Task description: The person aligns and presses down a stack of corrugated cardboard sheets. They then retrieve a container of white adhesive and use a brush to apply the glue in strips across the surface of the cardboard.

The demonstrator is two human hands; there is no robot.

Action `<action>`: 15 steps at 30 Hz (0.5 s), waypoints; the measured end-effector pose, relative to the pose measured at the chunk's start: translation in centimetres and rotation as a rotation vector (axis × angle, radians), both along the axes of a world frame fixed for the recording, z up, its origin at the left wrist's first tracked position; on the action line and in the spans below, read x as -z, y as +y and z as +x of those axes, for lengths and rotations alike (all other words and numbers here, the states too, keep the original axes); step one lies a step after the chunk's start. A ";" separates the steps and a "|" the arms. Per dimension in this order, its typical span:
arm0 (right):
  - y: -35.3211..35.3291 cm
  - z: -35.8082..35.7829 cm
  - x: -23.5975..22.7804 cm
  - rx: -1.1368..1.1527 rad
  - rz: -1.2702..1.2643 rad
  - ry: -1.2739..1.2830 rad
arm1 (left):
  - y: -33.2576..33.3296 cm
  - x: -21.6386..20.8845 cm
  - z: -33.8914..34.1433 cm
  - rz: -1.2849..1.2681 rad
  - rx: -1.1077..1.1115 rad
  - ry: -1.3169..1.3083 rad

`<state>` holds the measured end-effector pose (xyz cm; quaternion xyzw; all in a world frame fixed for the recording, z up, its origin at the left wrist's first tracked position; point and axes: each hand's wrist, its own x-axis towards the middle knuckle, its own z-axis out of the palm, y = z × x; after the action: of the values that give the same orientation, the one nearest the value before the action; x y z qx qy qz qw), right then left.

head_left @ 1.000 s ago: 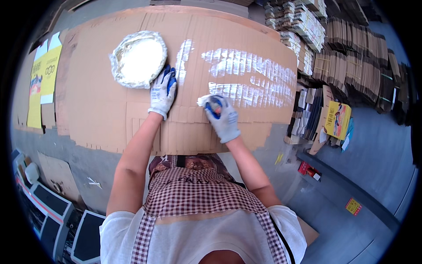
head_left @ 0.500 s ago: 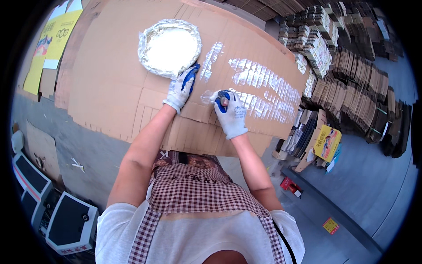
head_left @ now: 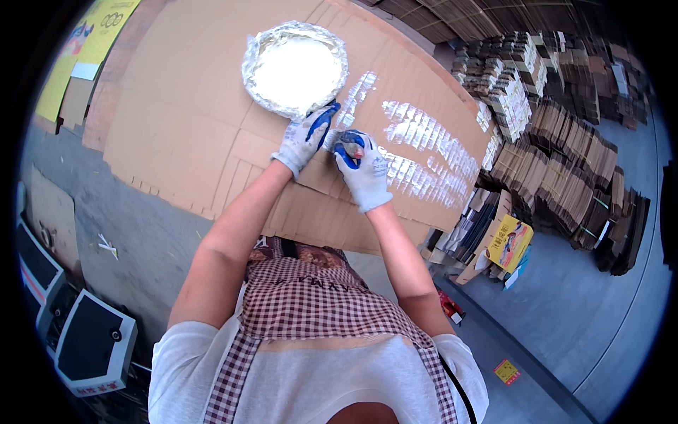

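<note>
A round bowl (head_left: 254, 88), wrapped in crinkled clear plastic and holding a bright white substance, sits on a large brown cardboard sheet (head_left: 183, 106). My left hand (head_left: 305, 141), in a white glove with blue fingertips, lies against the bowl's near right rim with its fingers stretched out. Close to its right, my right hand (head_left: 361, 169) in a matching glove is curled just above the cardboard. What it grips is mostly hidden; only a small dark and pinkish bit shows between the fingers. Shiny white ribbed smears (head_left: 431, 134) cover the sheet's right part, and a narrower streak (head_left: 359, 95) runs beside the bowl.
Bundled stacks of flat cardboard (head_left: 551, 169) stand on the grey floor at the right. A yellow printed box panel (head_left: 510, 242) leans near the sheet's right end. Yellow printed sheets (head_left: 81, 67) lie at the far left. Black-and-white machine parts (head_left: 95, 343) are at the lower left.
My right hand has moved left, closer to my left hand and over the lower end of the narrow streak. The whole view has turned slightly. My left hand stays by the bowl.
</note>
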<state>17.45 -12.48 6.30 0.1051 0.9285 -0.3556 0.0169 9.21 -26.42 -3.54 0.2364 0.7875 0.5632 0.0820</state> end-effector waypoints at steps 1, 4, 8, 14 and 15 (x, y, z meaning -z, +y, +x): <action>-0.2 -0.3 -0.1 0.054 0.003 -0.069 | -0.1 0.2 0.0 0.010 -0.010 -0.004; -0.4 0.2 -0.9 0.050 0.077 -0.006 | -0.3 0.8 0.0 0.012 -0.025 0.000; -1.0 1.4 -0.2 -0.027 -0.016 0.041 | -0.1 1.0 0.1 -0.016 -0.029 0.094; -0.8 2.0 -0.7 0.003 0.064 0.033 | -0.1 1.2 -0.1 -0.022 -0.029 0.070; -1.2 2.0 -1.0 -0.020 0.038 0.057 | -0.1 1.1 -0.1 -0.008 -0.026 0.066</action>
<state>19.47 -13.71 7.31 0.0859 0.9363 -0.3406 -0.0082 9.09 -26.47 -4.69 0.2445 0.7951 0.5528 0.0496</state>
